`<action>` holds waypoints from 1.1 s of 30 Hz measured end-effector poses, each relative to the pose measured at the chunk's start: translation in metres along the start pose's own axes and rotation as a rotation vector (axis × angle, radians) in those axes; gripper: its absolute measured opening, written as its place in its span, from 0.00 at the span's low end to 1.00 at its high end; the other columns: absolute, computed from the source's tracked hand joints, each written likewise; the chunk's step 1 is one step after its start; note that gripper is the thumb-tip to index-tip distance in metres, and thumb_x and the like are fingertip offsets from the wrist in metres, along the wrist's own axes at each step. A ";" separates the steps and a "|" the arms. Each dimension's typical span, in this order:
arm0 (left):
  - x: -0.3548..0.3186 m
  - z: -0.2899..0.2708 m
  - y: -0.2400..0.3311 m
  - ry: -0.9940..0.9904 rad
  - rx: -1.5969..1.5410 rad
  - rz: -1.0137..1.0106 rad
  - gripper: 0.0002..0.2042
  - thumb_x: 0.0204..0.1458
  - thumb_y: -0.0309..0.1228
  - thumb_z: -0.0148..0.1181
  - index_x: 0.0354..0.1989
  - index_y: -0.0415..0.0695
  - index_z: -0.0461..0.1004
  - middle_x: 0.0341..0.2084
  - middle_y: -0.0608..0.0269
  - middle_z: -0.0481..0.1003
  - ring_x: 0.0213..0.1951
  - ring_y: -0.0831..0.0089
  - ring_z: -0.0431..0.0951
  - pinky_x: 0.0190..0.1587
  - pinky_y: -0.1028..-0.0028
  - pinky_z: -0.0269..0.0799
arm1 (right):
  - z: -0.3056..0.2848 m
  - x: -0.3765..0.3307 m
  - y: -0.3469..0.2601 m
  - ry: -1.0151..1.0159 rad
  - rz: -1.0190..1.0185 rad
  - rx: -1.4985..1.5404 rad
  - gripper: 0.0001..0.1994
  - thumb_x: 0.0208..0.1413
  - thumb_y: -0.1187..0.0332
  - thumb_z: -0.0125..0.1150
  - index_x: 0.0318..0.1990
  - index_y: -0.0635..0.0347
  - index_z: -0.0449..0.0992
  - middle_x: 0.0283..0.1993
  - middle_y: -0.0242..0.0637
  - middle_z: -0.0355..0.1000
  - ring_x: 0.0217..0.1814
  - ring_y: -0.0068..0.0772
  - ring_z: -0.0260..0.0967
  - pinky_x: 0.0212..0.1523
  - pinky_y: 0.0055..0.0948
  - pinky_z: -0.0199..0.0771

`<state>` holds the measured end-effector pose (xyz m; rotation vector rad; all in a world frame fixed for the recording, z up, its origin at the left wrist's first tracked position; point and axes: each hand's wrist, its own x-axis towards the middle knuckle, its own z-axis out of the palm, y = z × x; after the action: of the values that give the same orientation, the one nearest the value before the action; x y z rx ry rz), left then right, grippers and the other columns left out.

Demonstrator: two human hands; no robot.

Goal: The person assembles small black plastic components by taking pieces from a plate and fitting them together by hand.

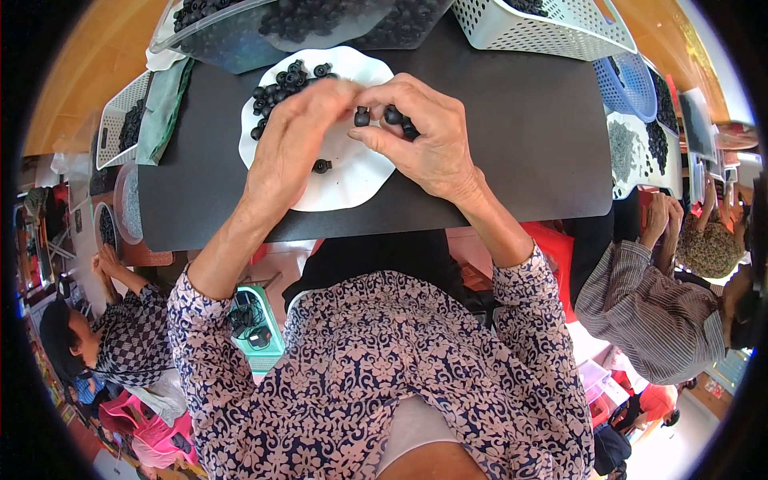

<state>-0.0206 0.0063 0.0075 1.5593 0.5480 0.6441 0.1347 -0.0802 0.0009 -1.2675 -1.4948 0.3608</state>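
Right hand (428, 148), centre-top of frame: thumb and forefinger pinch a small black cylindrical part (362, 117) at its right side. Part sits just left of the right fingertips, in the gap between the two hands. It looks upright in the picture, long axis roughly top-to-bottom, but too small to be sure which end is which. More black parts (400, 120) are tucked under the curled right fingers, touching the palm side.

Left hand (300, 132): fingers pressed together and bent toward the same part, tips meeting it from the left. Can't tell whether they actually grip it or only touch.

Both hands hover over a white wavy-rimmed plate (352, 188) on a black tabletop (520, 136). Pile of identical black parts (280, 84) on the plate's upper-left area, partly hidden by the left hand. One loose black part (322, 166) lies alone near plate centre, below the hands.

Upper edge of frame: clear plastic bags of black parts (320, 20) and a white perforated basket (552, 28). Upper right: blue basket (628, 80). Left edge: another white basket (124, 120), with a green cloth (164, 108) beside it.

Other people: one in a checked top (128, 336), lower left, one in a striped shirt (652, 312), right, own hands well apart from the plate.
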 end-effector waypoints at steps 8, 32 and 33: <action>0.022 0.022 0.009 -0.150 -0.147 0.044 0.29 0.63 0.53 0.34 0.53 0.39 0.69 0.48 0.56 0.73 0.48 0.70 0.71 0.52 0.71 0.65 | 0.001 -0.001 -0.004 0.003 -0.006 -0.032 0.12 0.40 0.77 0.71 0.32 0.63 0.74 0.29 0.33 0.73 0.26 0.24 0.69 0.28 0.23 0.70; -0.023 -0.027 0.027 -0.378 1.181 0.240 0.10 0.43 0.26 0.63 0.34 0.36 0.75 0.53 0.51 0.65 0.61 0.48 0.56 0.61 0.57 0.60 | -0.014 0.004 -0.002 -0.086 0.458 0.751 0.08 0.58 0.74 0.54 0.43 0.62 0.75 0.33 0.34 0.74 0.25 0.11 0.62 0.17 0.12 0.49; -0.023 -0.026 0.025 -0.363 1.205 0.260 0.10 0.43 0.26 0.63 0.34 0.37 0.75 0.53 0.51 0.65 0.61 0.48 0.56 0.61 0.57 0.60 | -0.016 0.004 -0.003 -0.087 0.458 0.750 0.08 0.58 0.74 0.54 0.43 0.62 0.75 0.33 0.34 0.74 0.25 0.11 0.62 0.17 0.12 0.49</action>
<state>-0.0557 0.0075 0.0321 2.8404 0.4657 0.1514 0.1476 -0.0841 0.0110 -0.9612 -0.9611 1.1671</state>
